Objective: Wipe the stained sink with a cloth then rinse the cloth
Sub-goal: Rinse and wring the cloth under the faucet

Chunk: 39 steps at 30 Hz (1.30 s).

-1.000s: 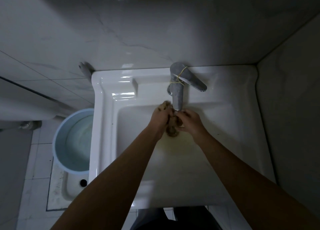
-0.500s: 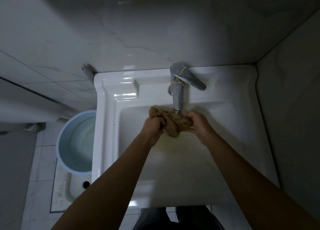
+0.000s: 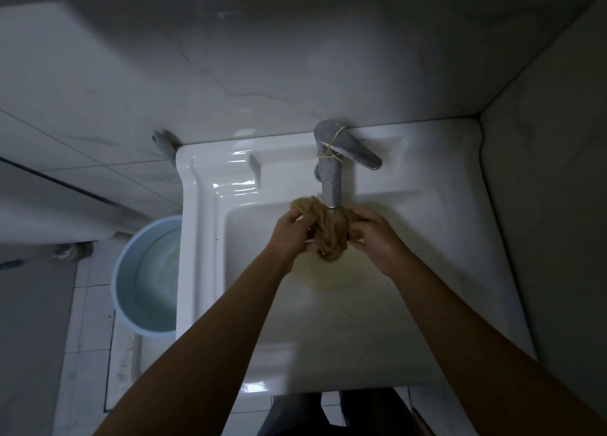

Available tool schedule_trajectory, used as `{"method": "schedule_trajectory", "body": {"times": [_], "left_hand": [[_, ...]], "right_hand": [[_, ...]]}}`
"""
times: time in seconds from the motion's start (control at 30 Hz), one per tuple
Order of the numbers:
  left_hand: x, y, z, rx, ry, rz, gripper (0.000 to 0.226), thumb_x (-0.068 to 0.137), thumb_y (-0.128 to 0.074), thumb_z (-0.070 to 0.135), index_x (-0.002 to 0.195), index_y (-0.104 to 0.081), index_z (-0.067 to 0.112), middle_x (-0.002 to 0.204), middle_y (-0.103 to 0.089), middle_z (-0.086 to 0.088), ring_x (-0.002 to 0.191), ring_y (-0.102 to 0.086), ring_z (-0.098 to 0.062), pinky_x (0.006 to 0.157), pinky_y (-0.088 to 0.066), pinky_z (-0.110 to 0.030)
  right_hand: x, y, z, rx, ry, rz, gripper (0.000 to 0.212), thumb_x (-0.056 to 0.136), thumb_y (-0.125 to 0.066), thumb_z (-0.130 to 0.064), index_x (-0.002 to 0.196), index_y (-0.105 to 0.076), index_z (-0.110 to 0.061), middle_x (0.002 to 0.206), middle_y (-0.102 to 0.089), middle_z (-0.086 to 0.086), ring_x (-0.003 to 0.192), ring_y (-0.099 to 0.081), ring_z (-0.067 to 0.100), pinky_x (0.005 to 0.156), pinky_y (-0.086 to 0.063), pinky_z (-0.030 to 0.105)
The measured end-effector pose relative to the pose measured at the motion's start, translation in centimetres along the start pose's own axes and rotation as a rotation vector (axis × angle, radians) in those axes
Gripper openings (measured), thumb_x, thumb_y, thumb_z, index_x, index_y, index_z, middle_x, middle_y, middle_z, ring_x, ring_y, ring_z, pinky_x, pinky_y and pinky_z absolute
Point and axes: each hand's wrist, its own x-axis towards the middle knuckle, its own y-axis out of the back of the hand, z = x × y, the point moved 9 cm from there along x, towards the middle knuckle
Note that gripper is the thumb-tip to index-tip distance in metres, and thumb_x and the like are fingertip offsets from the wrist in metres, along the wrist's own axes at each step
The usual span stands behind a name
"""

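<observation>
Head view, over a white bathroom sink [image 3: 203, 238]: both hands work a bunched tan cloth [image 3: 328, 235] directly beneath the spout of the steel tap [image 3: 330, 186], at the far end of the basin. The left hand [image 3: 289, 235] grips the cloth's left side, fingers curled round a fold. The right hand [image 3: 377, 238] grips the right side, its fingers likewise curled into the fabric. The bulk of the cloth hangs in a twisted knot between them, and we cannot tell whether it touches the basin floor. Both forearms reach in from the near edge and converge at the tap, wrists roughly level, backs of the hands toward the camera.

We judge this to be the rinse, though a yellowish film [image 3: 331, 281] lies on the basin floor under the cloth. We cannot tell whether water is running, because any stream would be hidden by spout and cloth. To do the step well, we would hold the knot under the spout and open its folds so water gets through. We would then wring it with opposed twists low in the basin, so the drips stay inside. A pale blue bucket [image 3: 144, 278] stands on the floor just left of the sink.
</observation>
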Motion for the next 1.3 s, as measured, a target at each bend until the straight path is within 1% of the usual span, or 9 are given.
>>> {"method": "schedule_trajectory", "body": {"times": [0.17,0.3,0.47,0.57,0.7,0.83,1.03,1.2,1.3], "left_hand": [[-0.5,-1.2,-0.1,-0.031,-0.025,-0.061,0.034,0.087,-0.06,-0.01,0.119,-0.066,-0.001,0.106,-0.072,-0.022,0.092,-0.071,-0.033,0.09,-0.059,-0.051],[-0.6,-1.5,-0.4,-0.126,-0.012,-0.088,0.043,0.079,-0.05,-0.016,0.115,-0.067,-0.001,0.107,-0.07,-0.024,0.095,-0.065,-0.038,0.08,-0.057,-0.042],[-0.3,0.4,-0.1,-0.246,0.036,-0.067,0.054,0.077,-0.045,-0.003,0.13,-0.052,-0.01,0.137,-0.055,-0.035,0.127,-0.055,-0.051,0.107,-0.047,-0.061],[-0.4,1.8,-0.9,-0.351,0.097,0.022,0.043,0.084,-0.037,-0.007,0.122,-0.058,-0.001,0.123,-0.061,-0.027,0.116,-0.061,-0.043,0.09,-0.061,-0.05],[-0.3,2.0,-2.5,-0.532,0.177,0.02,0.029,0.084,-0.034,-0.001,0.097,-0.06,0.003,0.099,-0.064,-0.017,0.091,-0.067,-0.032,0.071,-0.062,-0.036],[-0.5,0.3,-1.2,-0.494,0.138,-0.077,0.013,0.092,-0.05,0.005,0.08,-0.053,0.01,0.079,-0.062,-0.01,0.073,-0.064,-0.022,0.068,-0.059,-0.03],[-0.1,-0.9,-0.3,-0.46,0.119,-0.148,0.036,0.069,-0.033,-0.014,0.09,-0.058,0.002,0.096,-0.059,-0.02,0.087,-0.064,-0.032,0.077,-0.056,-0.036],[-0.9,-2.7,-0.4,-0.546,0.138,-0.245,0.048,0.065,-0.035,-0.006,0.105,-0.062,-0.002,0.104,-0.068,-0.023,0.095,-0.07,-0.035,0.089,-0.059,-0.043],[-1.3,-3.9,0.5,-0.409,0.123,-0.312,0.03,0.087,-0.043,0.009,0.109,-0.062,0.001,0.099,-0.063,-0.019,0.087,-0.065,-0.029,0.078,-0.057,-0.038]], "right_hand": [[0.1,-0.7,2.4,-0.048,-0.188,-0.018,0.037,0.087,-0.065,-0.058,0.105,-0.068,-0.025,0.103,-0.071,-0.006,0.095,-0.067,0.013,0.088,-0.056,0.041],[0.8,-1.3,2.6,0.032,-0.117,0.035,0.028,0.09,-0.072,-0.028,0.114,-0.07,-0.015,0.1,-0.075,0.01,0.083,-0.074,0.023,0.077,-0.063,0.041],[1.3,0.3,3.0,0.287,-0.092,0.106,0.022,0.095,-0.054,-0.006,0.111,-0.069,-0.011,0.101,-0.074,0.012,0.088,-0.072,0.025,0.068,-0.058,0.03],[1.1,0.0,3.9,0.73,-0.231,0.054,0.032,0.101,-0.045,-0.014,0.127,-0.06,-0.003,0.114,-0.069,0.021,0.088,-0.07,0.032,0.074,-0.06,0.037],[0.5,-1.3,3.6,0.861,-0.329,-0.065,0.041,0.099,-0.05,-0.031,0.094,-0.076,0.0,0.107,-0.074,0.019,0.087,-0.075,0.032,0.074,-0.062,0.047],[0.5,-2.8,4.3,0.593,-0.388,-0.189,0.047,0.09,-0.066,-0.019,0.134,-0.059,-0.005,0.135,-0.063,0.016,0.117,-0.065,0.029,0.086,-0.059,0.041],[2.3,2.4,5.9,-0.051,-0.18,0.075,0.027,0.084,-0.061,0.004,0.104,-0.071,-0.011,0.119,-0.069,0.022,0.101,-0.069,0.03,0.099,-0.053,0.043],[0.8,1.6,1.1,-0.45,0.113,0.008,0.076,0.083,-0.071,-0.004,0.15,-0.038,-0.018,0.135,-0.044,-0.005,0.125,-0.044,0.012,0.097,-0.039,0.028],[0.9,-0.3,-2.0,-0.386,0.249,-0.087,0.04,0.088,-0.061,-0.001,0.122,-0.066,-0.021,0.122,-0.066,-0.003,0.114,-0.059,0.01,0.095,-0.045,0.026]]}}
